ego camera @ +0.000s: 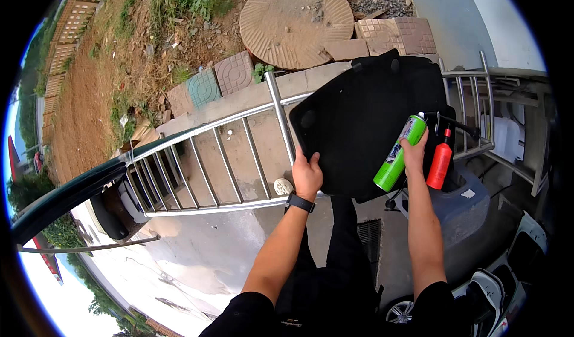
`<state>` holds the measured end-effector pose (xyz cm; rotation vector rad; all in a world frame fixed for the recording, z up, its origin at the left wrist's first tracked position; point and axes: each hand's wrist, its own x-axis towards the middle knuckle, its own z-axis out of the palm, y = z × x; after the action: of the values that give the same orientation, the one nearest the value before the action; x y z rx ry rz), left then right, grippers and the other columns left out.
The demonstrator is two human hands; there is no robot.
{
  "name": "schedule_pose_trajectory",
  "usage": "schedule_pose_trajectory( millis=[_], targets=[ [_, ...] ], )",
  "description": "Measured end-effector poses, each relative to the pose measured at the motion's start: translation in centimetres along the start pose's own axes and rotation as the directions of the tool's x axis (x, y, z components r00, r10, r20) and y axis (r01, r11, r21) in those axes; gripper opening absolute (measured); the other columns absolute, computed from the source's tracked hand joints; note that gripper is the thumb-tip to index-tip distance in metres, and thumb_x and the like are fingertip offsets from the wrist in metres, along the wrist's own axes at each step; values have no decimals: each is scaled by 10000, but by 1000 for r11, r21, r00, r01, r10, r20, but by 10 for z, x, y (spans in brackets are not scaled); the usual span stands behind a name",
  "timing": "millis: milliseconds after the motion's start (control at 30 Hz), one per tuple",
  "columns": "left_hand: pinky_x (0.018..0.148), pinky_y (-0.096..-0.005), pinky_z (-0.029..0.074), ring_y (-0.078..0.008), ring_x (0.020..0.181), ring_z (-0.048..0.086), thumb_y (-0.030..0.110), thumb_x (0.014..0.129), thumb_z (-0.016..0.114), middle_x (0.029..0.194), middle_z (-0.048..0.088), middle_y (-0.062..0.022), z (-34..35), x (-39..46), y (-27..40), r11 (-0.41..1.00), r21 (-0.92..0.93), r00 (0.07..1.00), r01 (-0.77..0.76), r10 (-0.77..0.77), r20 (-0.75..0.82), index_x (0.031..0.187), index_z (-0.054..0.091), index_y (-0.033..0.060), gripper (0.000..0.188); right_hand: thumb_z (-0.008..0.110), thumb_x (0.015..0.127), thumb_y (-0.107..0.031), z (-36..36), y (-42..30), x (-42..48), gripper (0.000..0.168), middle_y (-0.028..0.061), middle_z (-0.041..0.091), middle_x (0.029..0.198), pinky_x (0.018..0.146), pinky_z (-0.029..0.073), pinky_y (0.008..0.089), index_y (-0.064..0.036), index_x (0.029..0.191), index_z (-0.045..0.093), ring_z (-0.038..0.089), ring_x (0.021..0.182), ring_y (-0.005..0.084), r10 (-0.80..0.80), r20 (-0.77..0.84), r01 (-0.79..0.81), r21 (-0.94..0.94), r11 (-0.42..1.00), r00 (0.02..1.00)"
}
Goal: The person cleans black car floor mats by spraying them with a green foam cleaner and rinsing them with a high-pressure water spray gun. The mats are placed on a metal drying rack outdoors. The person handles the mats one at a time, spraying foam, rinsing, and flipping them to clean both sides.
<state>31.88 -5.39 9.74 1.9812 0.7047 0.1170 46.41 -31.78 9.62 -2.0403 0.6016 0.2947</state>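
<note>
A black car floor mat lies over a stainless steel rack, with another dark mat partly under it at the right. My left hand grips the near left edge of the upper mat, thumb on top. In my right hand is a green aerosol can, tilted above the mat with its white nozzle pointing away from me. Just right of that hand, a red bottle with a narrow red tip stands near a grey-blue plastic container.
The steel rack runs left from the mats, with bars between its rails. Beyond it are paving tiles and a round grooved stone. A floor drain grate lies near my legs. A car stands at lower right.
</note>
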Motion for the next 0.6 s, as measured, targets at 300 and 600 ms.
schedule_pose_trajectory(
  millis=[300,600],
  targets=[
    [842,-427,462,-420,980,589,119,870,608,1038,619,-262,-199,31,-153,934,234,956,270,-231,-180,1135,504,-47,329,641,674,-69,-4,45,-3,941,201,444,1354,1025,379,379,-98,1482,160,482,1217,334,-235,88,251,-311,917,968],
    [892,-404,449,-368,1043,555,133,790,690,1118,573,-212,-171,-1,-129,975,178,970,132,-90,-225,1230,456,-10,518,649,643,-41,64,-18,-125,944,128,499,1236,969,423,343,-75,1462,180,537,1106,238,-348,469,295,186,937,812]
  ],
)
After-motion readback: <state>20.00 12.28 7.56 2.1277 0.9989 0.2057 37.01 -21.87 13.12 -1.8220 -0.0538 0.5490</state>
